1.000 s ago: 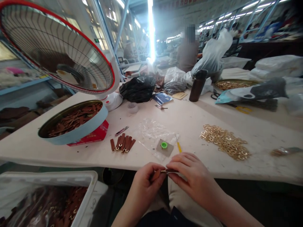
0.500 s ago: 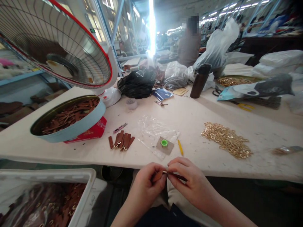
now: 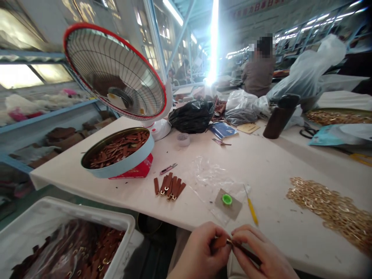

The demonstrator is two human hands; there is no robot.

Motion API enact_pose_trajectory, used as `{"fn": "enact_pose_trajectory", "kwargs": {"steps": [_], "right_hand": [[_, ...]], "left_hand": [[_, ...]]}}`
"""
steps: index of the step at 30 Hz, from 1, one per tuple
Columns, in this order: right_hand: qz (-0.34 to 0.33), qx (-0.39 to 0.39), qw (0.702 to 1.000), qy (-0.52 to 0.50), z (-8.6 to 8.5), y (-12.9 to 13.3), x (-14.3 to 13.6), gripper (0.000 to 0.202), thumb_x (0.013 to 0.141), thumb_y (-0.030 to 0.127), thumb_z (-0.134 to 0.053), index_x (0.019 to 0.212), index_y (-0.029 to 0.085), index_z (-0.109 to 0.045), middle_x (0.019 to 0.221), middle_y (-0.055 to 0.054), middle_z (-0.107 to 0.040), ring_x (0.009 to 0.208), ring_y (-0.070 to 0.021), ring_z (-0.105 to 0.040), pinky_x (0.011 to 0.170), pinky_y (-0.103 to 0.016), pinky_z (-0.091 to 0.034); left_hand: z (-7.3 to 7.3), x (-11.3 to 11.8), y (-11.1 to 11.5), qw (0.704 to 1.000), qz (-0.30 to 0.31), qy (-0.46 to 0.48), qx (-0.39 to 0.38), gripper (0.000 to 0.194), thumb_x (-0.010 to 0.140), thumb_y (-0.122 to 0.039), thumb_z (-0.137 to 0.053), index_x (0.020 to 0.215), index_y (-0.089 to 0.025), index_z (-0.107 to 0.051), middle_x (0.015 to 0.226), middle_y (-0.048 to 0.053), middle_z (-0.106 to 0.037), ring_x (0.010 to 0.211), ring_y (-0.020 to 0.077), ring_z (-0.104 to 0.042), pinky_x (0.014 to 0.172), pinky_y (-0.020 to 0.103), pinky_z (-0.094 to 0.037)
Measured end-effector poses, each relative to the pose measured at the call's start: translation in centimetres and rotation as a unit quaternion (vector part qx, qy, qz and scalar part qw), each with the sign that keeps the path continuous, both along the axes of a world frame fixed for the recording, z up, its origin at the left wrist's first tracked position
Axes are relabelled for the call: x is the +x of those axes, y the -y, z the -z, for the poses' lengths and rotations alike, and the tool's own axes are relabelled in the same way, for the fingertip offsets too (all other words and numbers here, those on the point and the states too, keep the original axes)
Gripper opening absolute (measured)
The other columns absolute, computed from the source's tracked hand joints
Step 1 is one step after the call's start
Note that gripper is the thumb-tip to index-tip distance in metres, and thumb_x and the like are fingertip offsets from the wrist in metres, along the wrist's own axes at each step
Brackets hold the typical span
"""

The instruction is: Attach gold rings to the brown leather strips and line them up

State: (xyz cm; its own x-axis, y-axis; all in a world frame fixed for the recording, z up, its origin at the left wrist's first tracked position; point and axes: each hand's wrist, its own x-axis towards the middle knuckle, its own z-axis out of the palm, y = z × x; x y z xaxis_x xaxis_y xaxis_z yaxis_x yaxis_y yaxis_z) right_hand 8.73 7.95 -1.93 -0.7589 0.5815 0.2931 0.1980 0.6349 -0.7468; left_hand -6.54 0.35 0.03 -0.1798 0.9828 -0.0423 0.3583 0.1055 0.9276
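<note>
At the front edge of the table, my left hand [image 3: 207, 248] and my right hand [image 3: 257, 252] meet over a brown leather strap [image 3: 218, 243]. Fingers of both hands pinch it, and a small piece of gold metal shows between the fingertips. Just beyond lie a yellow-handled awl [image 3: 252, 211] and a green cap [image 3: 226, 199] on a grey square. To the left, several brown leather straps with gold rings [image 3: 171, 186] rest in a small group. A large heap of gold rings [image 3: 328, 205] spreads over the table on the right.
A round tin of brown strips [image 3: 149, 149] sits tilted on a red box [image 3: 139, 167], below a fan [image 3: 116, 73]. Thread snips [image 3: 168, 168] lie nearby. A white bin [image 3: 128, 224] of straps stands lower left. A dark bottle [image 3: 279, 120] and black bag [image 3: 192, 116] are farther back.
The view has swung left and tilted up, so the table's things appear farther right and lower. Both hands keep hold of the leather strap.
</note>
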Motion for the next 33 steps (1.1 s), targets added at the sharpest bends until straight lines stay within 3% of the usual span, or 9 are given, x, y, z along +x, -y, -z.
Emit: {"fn": "enact_pose_trajectory", "kwargs": {"steps": [5,12,14,17,20,25,33], "right_hand": [[0.010,-0.003,1.000,0.002,0.2,-0.3,-0.9,0.015,0.081,0.011,-0.045,0.078,0.022,-0.055,0.073,-0.001,-0.060,0.071,-0.0153,-0.060,0.064,-0.023,-0.051],[0.003,0.009,1.000,0.009,0.1,-1.1,-1.9,0.014,0.076,0.011,-0.052,0.073,0.023,-0.060,0.071,-0.002,-0.064,0.069,-0.0170,-0.062,0.064,-0.024,-0.051],[0.050,-0.033,0.998,-0.014,0.6,-1.1,-1.6,0.011,0.076,0.016,-0.058,0.082,0.024,-0.062,0.079,-0.002,-0.067,0.076,-0.0187,-0.063,0.069,-0.026,-0.052],[0.174,-0.174,0.964,-0.098,1.4,-0.8,-1.5,0.034,0.072,0.028,-0.067,0.105,0.025,-0.057,0.098,-0.006,-0.066,0.090,-0.0227,-0.063,0.078,-0.031,-0.052],[0.153,-0.326,0.919,-0.157,1.2,-0.3,-2.2,0.033,0.072,0.035,-0.068,0.103,0.023,-0.060,0.096,-0.007,-0.066,0.088,-0.0238,-0.064,0.076,-0.033,-0.054],[0.099,-0.315,0.920,-0.211,-0.2,-0.1,-3.7,0.009,0.077,0.031,-0.064,0.082,0.025,-0.069,0.083,-0.002,-0.063,0.085,-0.0195,-0.060,0.078,-0.028,-0.051],[0.131,-0.410,0.876,-0.216,0.9,0.5,-3.9,0.014,0.075,0.035,-0.068,0.086,0.025,-0.068,0.084,-0.001,-0.065,0.083,-0.0190,-0.060,0.075,-0.027,-0.050]], "left_hand": [[1.2,-0.8,-0.5,1.000,0.007,0.004,0.005,0.010,0.066,-0.011,-0.053,0.072,-0.015,-0.060,0.058,-0.006,-0.041,0.054,0.0091,-0.036,0.052,0.020,-0.031],[0.8,-2.6,-1.0,0.994,0.050,-0.082,0.045,0.017,0.058,-0.004,-0.051,0.068,-0.015,-0.058,0.066,-0.001,-0.051,0.062,0.0119,-0.046,0.056,0.021,-0.033],[0.7,-2.8,-1.0,0.995,0.037,-0.067,0.057,0.016,0.059,-0.005,-0.051,0.069,-0.016,-0.057,0.066,-0.001,-0.050,0.062,0.0118,-0.046,0.056,0.021,-0.034],[0.4,-2.5,-1.0,0.998,-0.048,0.015,0.043,0.007,0.067,-0.012,-0.051,0.070,-0.017,-0.054,0.060,-0.004,-0.042,0.054,0.0099,-0.038,0.052,0.021,-0.030],[0.0,-1.8,-1.2,0.988,-0.096,0.120,0.010,0.003,0.072,-0.020,-0.052,0.072,-0.017,-0.053,0.056,-0.006,-0.036,0.050,0.0093,-0.031,0.048,0.022,-0.026],[0.1,-1.1,-1.5,0.976,-0.108,0.191,0.000,0.010,0.071,-0.025,-0.058,0.070,-0.017,-0.053,0.058,-0.005,-0.040,0.054,0.0101,-0.034,0.052,0.023,-0.028],[1.2,-0.4,-1.2,0.966,-0.126,0.225,0.011,0.015,0.073,-0.031,-0.061,0.071,-0.018,-0.055,0.060,-0.003,-0.048,0.058,0.0115,-0.041,0.055,0.023,-0.033]]}}
